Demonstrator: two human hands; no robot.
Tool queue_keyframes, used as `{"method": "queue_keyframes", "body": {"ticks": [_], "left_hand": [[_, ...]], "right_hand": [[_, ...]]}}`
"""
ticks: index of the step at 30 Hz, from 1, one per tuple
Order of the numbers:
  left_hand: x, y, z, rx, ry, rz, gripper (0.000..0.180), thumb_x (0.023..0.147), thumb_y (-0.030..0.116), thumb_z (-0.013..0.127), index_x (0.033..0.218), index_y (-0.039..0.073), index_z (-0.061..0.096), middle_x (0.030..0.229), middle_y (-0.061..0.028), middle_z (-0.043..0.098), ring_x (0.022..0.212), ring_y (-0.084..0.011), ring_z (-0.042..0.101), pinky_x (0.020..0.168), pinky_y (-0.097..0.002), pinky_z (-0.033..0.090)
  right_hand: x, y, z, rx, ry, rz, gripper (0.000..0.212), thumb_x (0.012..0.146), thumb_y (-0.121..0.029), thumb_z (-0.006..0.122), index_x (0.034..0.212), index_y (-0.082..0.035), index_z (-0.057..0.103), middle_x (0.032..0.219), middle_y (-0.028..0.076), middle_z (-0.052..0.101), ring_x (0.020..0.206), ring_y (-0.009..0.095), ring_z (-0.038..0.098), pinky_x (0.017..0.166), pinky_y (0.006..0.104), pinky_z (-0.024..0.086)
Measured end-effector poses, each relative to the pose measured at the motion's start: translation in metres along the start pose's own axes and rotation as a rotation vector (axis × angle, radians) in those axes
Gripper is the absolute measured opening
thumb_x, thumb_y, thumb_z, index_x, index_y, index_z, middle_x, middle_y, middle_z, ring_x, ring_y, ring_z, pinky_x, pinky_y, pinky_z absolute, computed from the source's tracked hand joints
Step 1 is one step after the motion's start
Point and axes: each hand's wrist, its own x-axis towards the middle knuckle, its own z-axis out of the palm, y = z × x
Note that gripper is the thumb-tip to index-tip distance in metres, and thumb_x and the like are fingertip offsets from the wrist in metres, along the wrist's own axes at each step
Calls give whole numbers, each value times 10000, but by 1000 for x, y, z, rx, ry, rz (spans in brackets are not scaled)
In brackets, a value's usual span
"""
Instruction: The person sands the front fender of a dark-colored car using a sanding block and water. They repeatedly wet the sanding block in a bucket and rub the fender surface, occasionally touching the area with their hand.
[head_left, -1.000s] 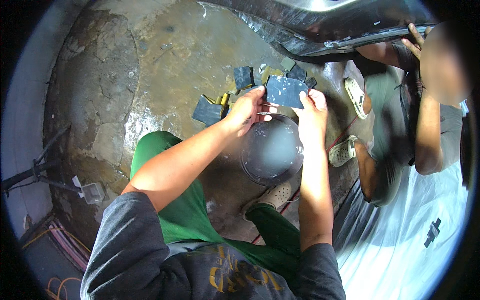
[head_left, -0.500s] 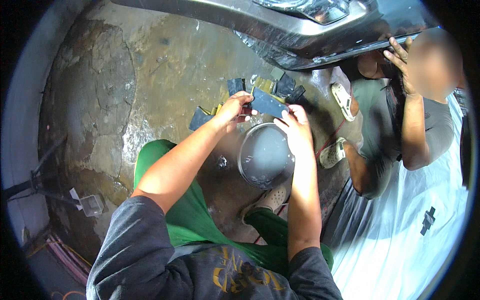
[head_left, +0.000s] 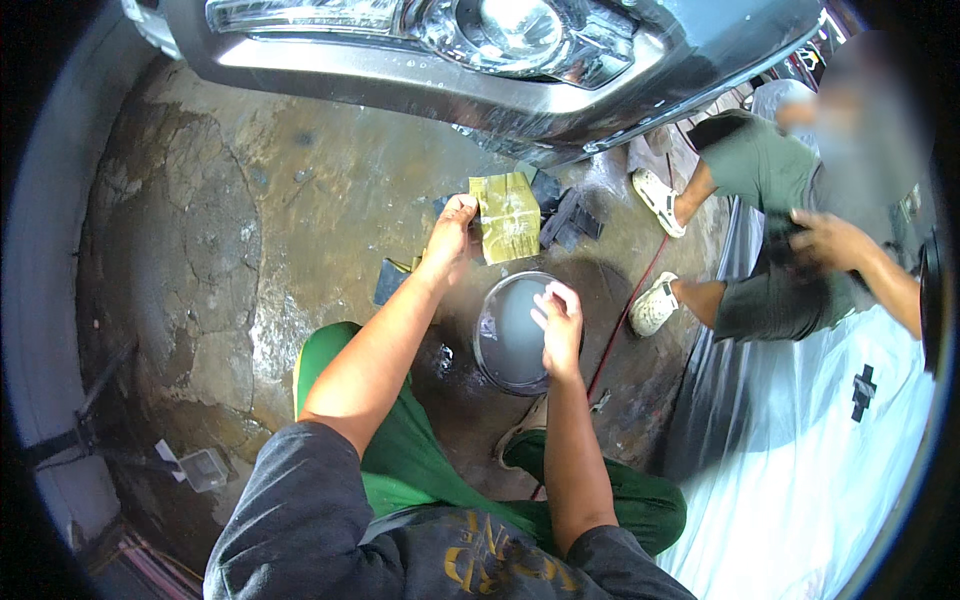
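Note:
Pinched at its left edge by my left hand [head_left: 452,238] is a creased sheet of sandpaper [head_left: 510,220], its yellow backing facing up. My right hand [head_left: 560,325] is over the right side of a round bucket [head_left: 515,385] of grey water, fingers loosely bent and apart, nothing seen in them. Under and beyond the held sheet, several dark sandpaper pieces [head_left: 572,220] lie on the wet floor. Another dark piece with a yellow edge [head_left: 391,281] lies left of the bucket, by my left forearm.
A car's front bumper [head_left: 350,85] and headlight [head_left: 515,35] span the far side. At right a person [head_left: 770,180] sits on plastic sheeting [head_left: 780,440]. A red hose [head_left: 625,320] runs past the bucket. A clear container [head_left: 205,470] stands at left.
The sandpaper has turned from its dark face to its yellow side. My right hand has let go of it and drawn back over the bucket. The other person's raised hand has come down.

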Motion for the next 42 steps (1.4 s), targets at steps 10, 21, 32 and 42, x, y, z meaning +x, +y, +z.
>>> {"method": "queue_keyframes", "body": {"ticks": [10,21,32,42], "left_hand": [[-1,-11,27,-114,-91,-13,204,1120,324,451,1177,150,538,1142,-39,634,1084,-189,620,897,-402,552],[9,-56,0,488,109,134,209,1035,94,531,1188,63,670,1038,-74,723,907,-198,670,827,-359,548],[38,-67,-27,-206,188,-170,214,870,-77,503,1039,-28,626,1197,-171,659,1007,-340,692,865,-434,633],[16,-56,-5,185,113,-250,107,1017,163,625,1106,104,634,966,-37,710,790,-171,709,648,-324,584]], "right_hand": [[26,107,-71,984,-83,293,190,1066,-229,537,1130,-63,602,1009,29,622,940,215,617,849,377,558],[-9,-68,98,-646,-182,-542,312,983,-93,586,1276,-10,655,1170,175,707,1079,267,673,963,349,506],[23,90,-40,557,296,488,230,1041,-220,590,1197,-54,621,1048,113,652,969,271,658,817,451,593],[31,-38,82,-431,-14,-402,427,966,-113,711,1351,27,591,1205,152,702,1127,212,658,947,332,528]]}}
